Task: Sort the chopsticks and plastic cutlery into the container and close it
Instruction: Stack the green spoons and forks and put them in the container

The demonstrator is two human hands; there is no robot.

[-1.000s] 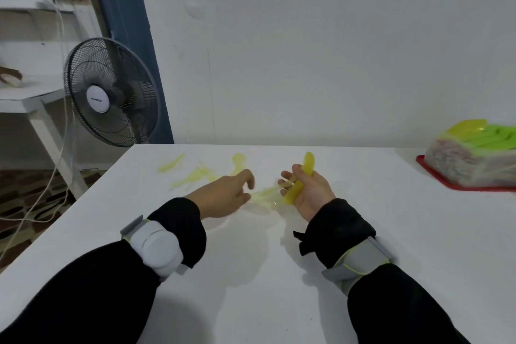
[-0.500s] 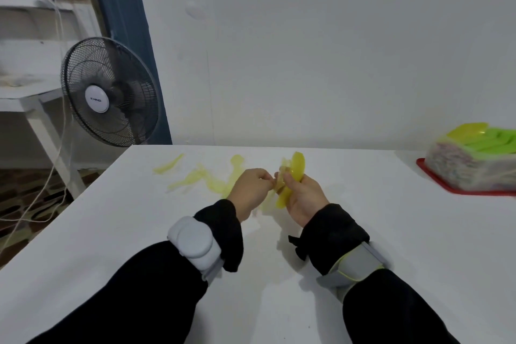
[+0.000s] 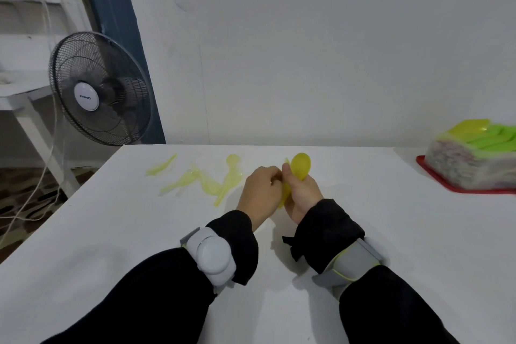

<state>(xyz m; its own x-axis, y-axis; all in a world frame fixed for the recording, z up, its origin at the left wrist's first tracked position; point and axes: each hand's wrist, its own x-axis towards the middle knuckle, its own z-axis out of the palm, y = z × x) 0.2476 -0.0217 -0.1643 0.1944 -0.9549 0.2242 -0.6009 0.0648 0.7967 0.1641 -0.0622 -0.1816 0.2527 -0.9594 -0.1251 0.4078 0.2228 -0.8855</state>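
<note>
Closer now, left hand (image 3: 261,190) meets right hand (image 3: 303,194) gripping spoons (image 3: 300,167).

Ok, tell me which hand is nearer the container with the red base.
Right. The right hand sits mid-table, well left of the container; the left hand is beside it, farther still.

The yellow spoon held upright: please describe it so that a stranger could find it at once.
Start at the white table and find the two hands meeting near its middle. The yellow spoon stands in the right hand, bowl upward. Unlike the pale yellow cutlery lying flat to the left, it is lifted and deeper yellow.
</note>
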